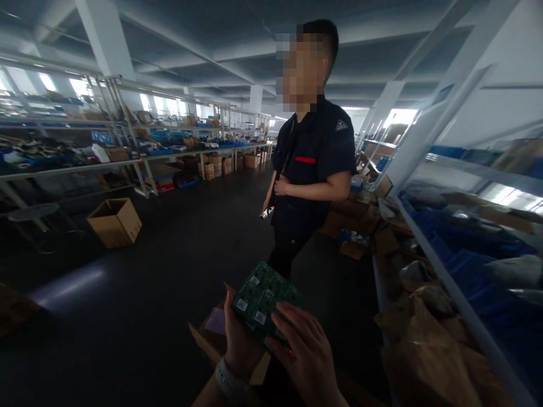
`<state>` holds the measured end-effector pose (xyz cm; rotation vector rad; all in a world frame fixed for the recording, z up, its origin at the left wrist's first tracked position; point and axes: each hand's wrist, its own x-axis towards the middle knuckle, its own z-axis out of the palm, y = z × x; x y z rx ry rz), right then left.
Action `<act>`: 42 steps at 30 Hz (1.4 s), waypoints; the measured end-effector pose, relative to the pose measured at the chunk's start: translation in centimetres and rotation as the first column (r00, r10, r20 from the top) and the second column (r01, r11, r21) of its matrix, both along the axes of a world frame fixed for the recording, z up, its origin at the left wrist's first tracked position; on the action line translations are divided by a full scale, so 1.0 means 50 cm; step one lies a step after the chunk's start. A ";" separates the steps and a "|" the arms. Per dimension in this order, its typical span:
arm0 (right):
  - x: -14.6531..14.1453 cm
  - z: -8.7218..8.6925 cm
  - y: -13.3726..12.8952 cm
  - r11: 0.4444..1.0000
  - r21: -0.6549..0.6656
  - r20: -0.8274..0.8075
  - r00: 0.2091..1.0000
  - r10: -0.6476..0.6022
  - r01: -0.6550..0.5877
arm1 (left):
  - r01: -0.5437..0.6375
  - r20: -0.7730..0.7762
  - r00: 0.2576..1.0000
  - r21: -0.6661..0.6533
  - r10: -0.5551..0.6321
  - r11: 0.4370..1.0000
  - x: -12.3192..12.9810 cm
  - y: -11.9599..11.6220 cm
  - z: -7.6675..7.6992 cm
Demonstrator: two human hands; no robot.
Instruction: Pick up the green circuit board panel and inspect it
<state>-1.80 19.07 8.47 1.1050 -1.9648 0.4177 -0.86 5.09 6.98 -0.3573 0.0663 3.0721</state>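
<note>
In a dim warehouse aisle, low in the frame, the left hand (237,339) cups a green circuit board (265,299) from beneath, fingers curled around its near-left edge. The right hand (303,353) lies on the board's near-right corner, fingers spread flat. Board is tilted, over what looks like an open cardboard box (207,336). A person in a dark uniform (311,169) stands just beyond. Shelving (449,237) with blue bins runs at right.

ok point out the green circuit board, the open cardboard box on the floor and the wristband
green circuit board (265,294), head view, middle of its face
open cardboard box (115,222), head view, front side
wristband (229,384), head view, band on left wrist
</note>
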 end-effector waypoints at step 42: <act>0.081 -0.055 0.099 0.844 -0.495 0.589 0.794 0.151 0.207 | -0.259 -0.255 0.941 -0.110 0.224 0.960 0.050 -0.055 -0.023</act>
